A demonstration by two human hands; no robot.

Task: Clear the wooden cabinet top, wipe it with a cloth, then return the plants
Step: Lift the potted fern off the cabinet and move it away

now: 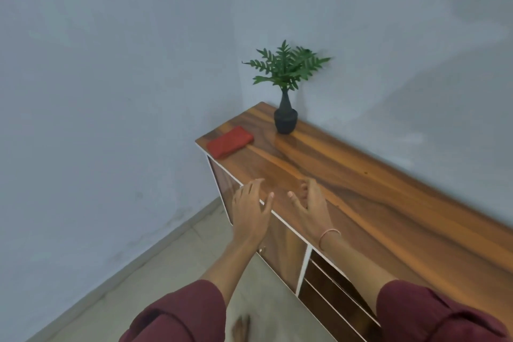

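Observation:
A long wooden cabinet top (361, 183) runs from the room corner toward the lower right. A green leafy plant in a dark vase (286, 116) stands upright near its far end, close to the wall. A folded red cloth (229, 142) lies flat at the far left corner, left of the vase. My left hand (251, 207) hovers at the cabinet's front edge with fingers spread and nothing in it. My right hand (311, 204) is over the wood beside it, fingers apart and empty. Both hands are well short of the cloth and the plant.
Pale grey walls (111, 78) meet in a corner behind the cabinet's far end. The cabinet front (280, 247) has a door and open shelves (333, 294) below. Light tiled floor (180, 272) lies to the left. Maroon sleeves cover my forearms.

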